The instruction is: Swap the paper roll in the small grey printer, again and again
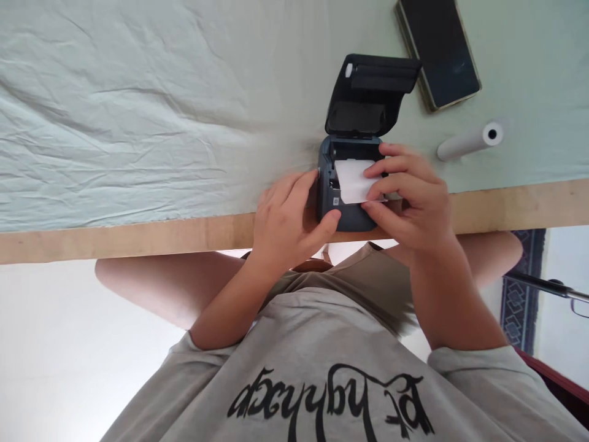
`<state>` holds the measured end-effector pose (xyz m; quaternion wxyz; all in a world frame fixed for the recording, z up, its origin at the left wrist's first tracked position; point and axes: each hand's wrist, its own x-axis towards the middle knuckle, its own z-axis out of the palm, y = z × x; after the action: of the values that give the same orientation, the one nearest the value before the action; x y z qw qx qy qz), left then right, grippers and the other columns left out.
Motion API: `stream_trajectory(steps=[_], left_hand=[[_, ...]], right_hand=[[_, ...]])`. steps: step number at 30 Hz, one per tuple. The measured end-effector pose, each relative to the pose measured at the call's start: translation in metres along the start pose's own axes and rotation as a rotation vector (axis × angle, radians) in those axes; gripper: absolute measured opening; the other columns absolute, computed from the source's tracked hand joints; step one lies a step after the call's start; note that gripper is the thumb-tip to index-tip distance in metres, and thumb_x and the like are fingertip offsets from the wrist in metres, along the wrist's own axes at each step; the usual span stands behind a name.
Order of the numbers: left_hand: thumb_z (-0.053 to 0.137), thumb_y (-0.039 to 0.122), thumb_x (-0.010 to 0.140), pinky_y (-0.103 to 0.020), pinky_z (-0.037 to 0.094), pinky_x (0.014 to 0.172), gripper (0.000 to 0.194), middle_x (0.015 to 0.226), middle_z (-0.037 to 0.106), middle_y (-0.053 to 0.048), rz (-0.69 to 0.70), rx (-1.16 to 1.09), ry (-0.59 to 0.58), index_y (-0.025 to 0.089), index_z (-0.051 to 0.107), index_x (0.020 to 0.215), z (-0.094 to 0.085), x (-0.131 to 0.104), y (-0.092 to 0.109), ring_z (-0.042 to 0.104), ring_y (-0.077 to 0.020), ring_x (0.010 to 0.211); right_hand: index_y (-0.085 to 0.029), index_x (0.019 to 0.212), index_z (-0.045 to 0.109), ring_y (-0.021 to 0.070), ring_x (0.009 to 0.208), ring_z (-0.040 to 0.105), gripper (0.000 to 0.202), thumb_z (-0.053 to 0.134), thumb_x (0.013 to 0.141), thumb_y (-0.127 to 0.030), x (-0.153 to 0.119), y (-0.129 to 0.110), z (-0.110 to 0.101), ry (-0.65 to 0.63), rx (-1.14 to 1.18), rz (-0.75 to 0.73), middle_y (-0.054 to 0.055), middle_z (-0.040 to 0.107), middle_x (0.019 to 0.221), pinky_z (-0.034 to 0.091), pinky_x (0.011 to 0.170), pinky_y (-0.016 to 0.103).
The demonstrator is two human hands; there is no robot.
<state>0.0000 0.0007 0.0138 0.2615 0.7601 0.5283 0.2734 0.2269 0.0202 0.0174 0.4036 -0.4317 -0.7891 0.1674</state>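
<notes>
A small dark label printer point(354, 218) sits at the table's front edge, its black lid point(363, 98) swung up and back. White paper point(354, 181) lies in and over its open compartment; whether it is still wound on a roll there, I cannot tell. My left hand point(288, 215) grips the printer's left side, fingers along the wall and thumb on the front. With my right hand point(409, 190) I hold the paper's right side, fingertips on top and thumb at the near edge. The inside of the compartment is partly hidden by the paper and my fingers.
Right of the printer, a narrow white paper roll point(469, 141) lies on its side on the pale green cloth point(257, 80). A dark phone point(442, 52) lies behind it. The table's bare wooden edge point(519, 205) runs along the front, above my legs.
</notes>
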Motion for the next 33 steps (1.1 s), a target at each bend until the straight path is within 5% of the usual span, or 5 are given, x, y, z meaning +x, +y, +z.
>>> stream_trajectory(steps=[13,16,21,24,33], left_hand=[[0.058,0.063,0.094,-0.051,0.045,0.107,0.064,0.139,0.063,-0.016,-0.069,0.072,0.006,0.022,0.05,0.143,0.009,0.012,0.006,0.059,-0.0379,0.127],[0.055,0.066,0.094,-0.052,0.043,0.107,0.066,0.139,0.063,-0.017,-0.044,0.08,0.002,0.021,0.05,0.143,0.01,0.01,0.003,0.058,-0.0392,0.128],[0.053,0.067,0.094,-0.051,0.042,0.107,0.068,0.136,0.064,-0.018,-0.035,0.096,0.02,0.02,0.05,0.143,0.01,0.009,0.003,0.059,-0.0386,0.124],[0.052,0.067,0.095,-0.051,0.043,0.105,0.068,0.134,0.064,-0.019,-0.032,0.107,0.012,0.018,0.05,0.143,0.01,0.009,0.004,0.06,-0.0388,0.122],[0.053,0.063,0.096,-0.05,0.044,0.107,0.066,0.134,0.065,-0.016,-0.029,0.118,0.012,0.019,0.05,0.144,0.01,0.01,0.004,0.061,-0.0364,0.123]], right_hand=[[-0.033,0.096,0.067,0.0271,0.117,0.065,0.012,0.061,0.087,-0.039,-0.015,0.007,0.009,0.139,0.055,-0.053,0.002,0.067,0.111,0.054,0.106,0.054],[-0.035,0.112,0.062,0.0253,0.118,0.063,0.026,0.061,0.088,-0.042,-0.009,0.012,0.006,0.222,0.039,0.071,0.003,0.063,0.123,0.053,0.105,0.052],[-0.05,0.14,0.041,0.0263,0.146,0.049,0.05,0.053,0.092,-0.058,0.012,0.015,0.004,0.11,0.159,0.293,-0.004,0.045,0.159,0.051,0.11,0.052],[-0.053,0.141,0.04,0.0238,0.145,0.052,0.049,0.049,0.093,-0.059,0.015,0.024,0.011,0.106,0.297,0.274,-0.006,0.053,0.153,0.048,0.114,0.049],[-0.037,0.12,0.049,0.0235,0.095,0.067,0.054,0.042,0.086,-0.078,0.005,0.055,0.024,0.358,0.28,0.281,0.004,0.064,0.1,0.055,0.072,0.039]])
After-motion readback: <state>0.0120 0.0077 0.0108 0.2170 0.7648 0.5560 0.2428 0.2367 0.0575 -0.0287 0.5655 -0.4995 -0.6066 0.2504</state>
